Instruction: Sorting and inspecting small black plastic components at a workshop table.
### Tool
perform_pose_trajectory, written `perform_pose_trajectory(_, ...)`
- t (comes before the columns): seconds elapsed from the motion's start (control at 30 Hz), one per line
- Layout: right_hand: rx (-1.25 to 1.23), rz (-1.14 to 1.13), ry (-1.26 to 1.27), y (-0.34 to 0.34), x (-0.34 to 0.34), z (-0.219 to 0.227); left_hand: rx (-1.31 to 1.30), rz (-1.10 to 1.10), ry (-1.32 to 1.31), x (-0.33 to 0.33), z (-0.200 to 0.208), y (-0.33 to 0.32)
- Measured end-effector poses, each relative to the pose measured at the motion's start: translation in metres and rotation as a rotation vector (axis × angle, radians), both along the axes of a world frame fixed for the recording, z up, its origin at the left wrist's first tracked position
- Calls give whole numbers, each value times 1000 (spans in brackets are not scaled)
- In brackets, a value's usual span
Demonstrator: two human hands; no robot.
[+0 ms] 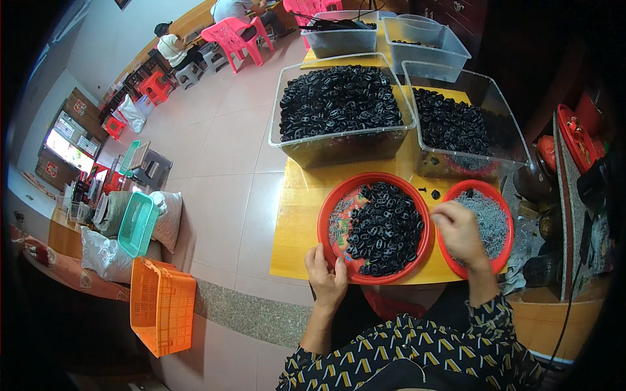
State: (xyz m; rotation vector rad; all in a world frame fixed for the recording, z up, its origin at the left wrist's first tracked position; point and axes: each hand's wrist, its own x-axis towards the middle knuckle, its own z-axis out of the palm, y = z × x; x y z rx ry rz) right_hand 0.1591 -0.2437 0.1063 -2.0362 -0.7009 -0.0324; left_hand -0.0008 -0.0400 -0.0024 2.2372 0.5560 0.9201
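Observation:
A round red tray holds a heap of small black oval plastic parts with holes, with thin grey metal pins along its left side. My left hand is at this tray's lower left rim, thumb and fingers apart, nothing visible between them. My right hand hovers between that tray and a smaller red tray full of grey metal pins. Its fingers are curled together and slightly blurred; what they hold, if anything, is hidden. Two loose black pieces lie on the yellow table.
Behind the trays stand clear plastic bins heaped with black parts, and more bins farther back. An orange crate and sacks sit on the floor at left. People sit near pink chairs at the back.

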Motion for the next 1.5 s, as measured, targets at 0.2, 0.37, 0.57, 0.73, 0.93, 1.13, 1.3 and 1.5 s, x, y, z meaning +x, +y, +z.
perform_pose_trajectory(0.2, -20, 265, -61, 95, -1, -26, 81, -74, 45, -3, 8, 2)
perform_pose_trajectory(0.37, -150, 270, -249, 111, 9, -47, 40, -282, 56, -10, 7, 6)
perform_pose_trajectory(0.57, -374, 274, -456, 74, -33, -30, 109, -452, 150, -18, 27, 12)
perform_pose_trajectory(0.73, -589, 304, -434, 59, -30, -60, 211, -374, 113, -17, 22, -6)
perform_pose_trajectory(0.93, -546, 354, -465, 62, -22, -57, 275, -213, 97, -20, 20, -40)
perform_pose_trajectory(1.13, -546, 486, -526, 65, -39, -62, 262, -231, 110, -21, 20, -48)
perform_pose_trajectory(1.3, -540, 519, -500, 54, -28, -52, 261, -253, 98, -24, 20, -45)
perform_pose_trajectory(1.5, -463, 494, -496, 55, -27, -49, 209, -278, 74, -23, 20, -42)
